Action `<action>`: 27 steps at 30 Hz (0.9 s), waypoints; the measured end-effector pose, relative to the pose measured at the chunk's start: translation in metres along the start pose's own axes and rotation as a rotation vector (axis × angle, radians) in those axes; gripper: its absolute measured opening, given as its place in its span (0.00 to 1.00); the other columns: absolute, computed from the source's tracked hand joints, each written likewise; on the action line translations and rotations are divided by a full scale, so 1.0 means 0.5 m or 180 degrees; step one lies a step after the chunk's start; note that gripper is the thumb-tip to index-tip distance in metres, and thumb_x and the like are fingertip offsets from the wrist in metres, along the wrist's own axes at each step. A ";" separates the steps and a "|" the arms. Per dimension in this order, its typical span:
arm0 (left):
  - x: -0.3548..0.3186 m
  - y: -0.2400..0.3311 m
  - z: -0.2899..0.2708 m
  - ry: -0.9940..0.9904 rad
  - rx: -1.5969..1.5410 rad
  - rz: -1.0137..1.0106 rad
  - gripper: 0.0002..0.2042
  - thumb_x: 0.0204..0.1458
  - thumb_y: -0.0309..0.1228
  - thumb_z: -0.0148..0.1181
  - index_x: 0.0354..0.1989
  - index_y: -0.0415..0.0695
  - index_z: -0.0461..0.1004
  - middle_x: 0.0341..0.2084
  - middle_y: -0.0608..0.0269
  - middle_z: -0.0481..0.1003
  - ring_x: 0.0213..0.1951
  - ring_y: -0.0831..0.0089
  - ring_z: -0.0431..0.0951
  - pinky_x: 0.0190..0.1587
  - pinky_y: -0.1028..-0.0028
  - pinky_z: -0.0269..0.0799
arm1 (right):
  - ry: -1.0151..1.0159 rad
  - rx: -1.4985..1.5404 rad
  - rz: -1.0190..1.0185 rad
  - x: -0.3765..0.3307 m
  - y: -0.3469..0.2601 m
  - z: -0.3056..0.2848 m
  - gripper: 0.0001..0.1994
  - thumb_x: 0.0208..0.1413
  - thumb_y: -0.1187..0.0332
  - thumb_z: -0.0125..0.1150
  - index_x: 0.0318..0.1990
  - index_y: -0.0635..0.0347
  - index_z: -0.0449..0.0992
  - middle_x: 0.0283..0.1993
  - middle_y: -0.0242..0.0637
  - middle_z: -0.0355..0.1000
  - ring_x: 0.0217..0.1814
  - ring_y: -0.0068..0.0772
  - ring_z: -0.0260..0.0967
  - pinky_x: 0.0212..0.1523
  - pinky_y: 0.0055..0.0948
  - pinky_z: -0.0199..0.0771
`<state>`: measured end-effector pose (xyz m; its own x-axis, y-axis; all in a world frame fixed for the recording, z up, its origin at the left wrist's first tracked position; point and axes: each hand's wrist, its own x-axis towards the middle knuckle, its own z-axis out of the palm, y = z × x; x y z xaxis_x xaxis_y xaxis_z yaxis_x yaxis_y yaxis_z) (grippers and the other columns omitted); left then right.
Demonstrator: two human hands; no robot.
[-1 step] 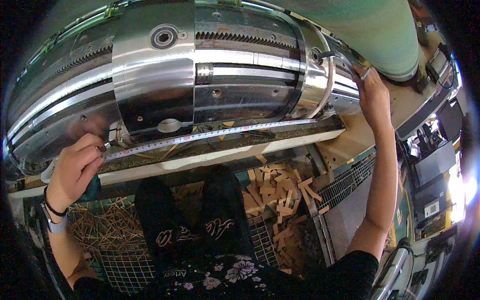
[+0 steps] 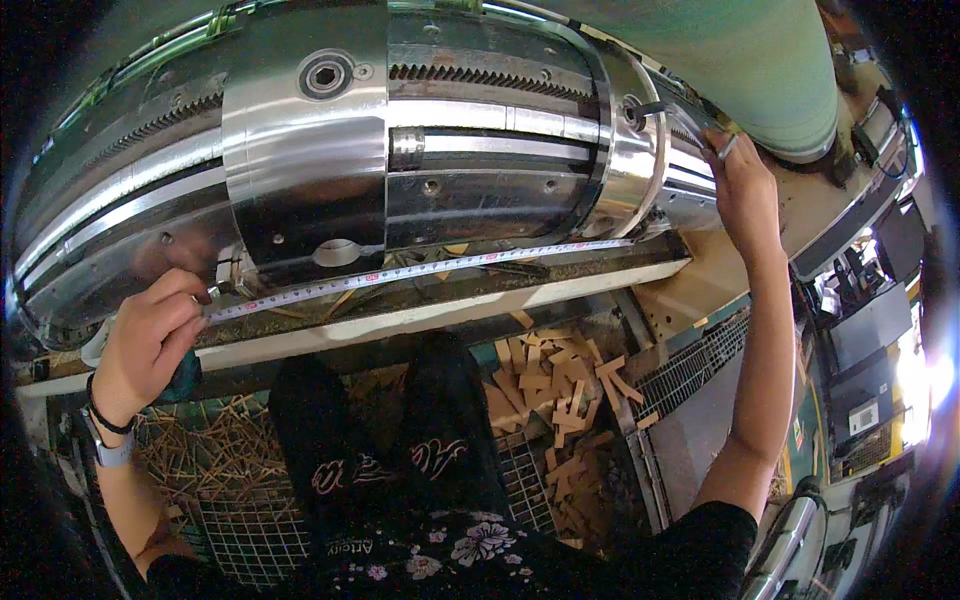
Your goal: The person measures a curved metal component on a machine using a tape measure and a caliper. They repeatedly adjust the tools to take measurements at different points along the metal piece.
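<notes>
Head view. A measuring tape (image 2: 430, 267) spans the lower side of a machine shaft assembly, running from the left hand (image 2: 155, 335), beneath the wide metal collar (image 2: 300, 170), to the foot of the narrower collar (image 2: 632, 165). The right hand (image 2: 745, 190) grips what appears to be a hex key (image 2: 652, 108), its short leg at the socket screw (image 2: 629, 117) in the narrower collar; whether it is fully seated cannot be told.

Probable faults, by cause: (a) a slack or tilted tape, should the left hand drop or twist, would give a false reading; (b) the tape's far end, which neither hand holds, could slip off its point of contact if pulled too hard; (c) a partly seated key could jump out under load, rounding the socket or sending the knuckles against the metal; (d) turning force on the key could shift the narrower collar and upset the measured length.

Pose: the left forearm slants up from the lower left, wrist bent inward, fingers curled together and apparently closed on the tape's near end, though the palm side is hidden. The right arm, bent at the elbow, rises steeply along the right; its fingers are clamped on the key's long leg, knuckles uppermost.
</notes>
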<state>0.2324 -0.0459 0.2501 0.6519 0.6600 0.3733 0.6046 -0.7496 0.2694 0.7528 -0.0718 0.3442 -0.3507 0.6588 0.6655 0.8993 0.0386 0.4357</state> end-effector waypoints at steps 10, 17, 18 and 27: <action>0.004 0.004 0.003 0.0023 -0.0034 0.0021 0.04 0.45 0.22 0.51 0.26 0.36 0.64 0.30 0.52 0.67 0.29 0.50 0.68 0.30 0.67 0.65 | 0.0056 -0.0797 -0.0765 0.042 0.032 0.017 0.15 0.43 0.78 0.48 0.42 0.57 0.70 0.39 0.38 0.69 0.42 0.40 0.66 0.35 0.36 0.72; -0.018 -0.012 0.004 0.0199 0.0243 0.0333 0.05 0.46 0.22 0.52 0.27 0.35 0.63 0.30 0.51 0.64 0.30 0.49 0.67 0.30 0.63 0.64 | -0.0135 -0.0708 -0.0449 -0.009 0.035 0.070 0.15 0.47 0.78 0.46 0.44 0.55 0.70 0.44 0.44 0.69 0.48 0.51 0.66 0.47 0.38 0.70; -0.015 -0.022 0.005 0.0111 0.0146 0.0393 0.05 0.46 0.23 0.52 0.27 0.36 0.63 0.29 0.51 0.64 0.30 0.49 0.67 0.30 0.63 0.64 | -0.0270 -0.0538 -0.0117 -0.024 0.044 0.075 0.16 0.52 0.77 0.43 0.49 0.57 0.69 0.46 0.46 0.68 0.52 0.50 0.63 0.50 0.38 0.64; -0.031 -0.061 -0.005 -0.0297 0.0244 0.0295 0.06 0.51 0.28 0.50 0.29 0.37 0.66 0.33 0.54 0.67 0.34 0.53 0.69 0.35 0.65 0.67 | -0.0366 -0.0253 0.0195 -0.035 0.033 0.086 0.12 0.58 0.69 0.43 0.45 0.66 0.69 0.48 0.50 0.66 0.52 0.49 0.62 0.49 0.35 0.64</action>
<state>0.2027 -0.0335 0.2380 0.7442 0.5926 0.3083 0.5707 -0.8039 0.1676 0.7850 -0.0506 0.3137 -0.2594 0.7400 0.6206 0.8930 -0.0609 0.4459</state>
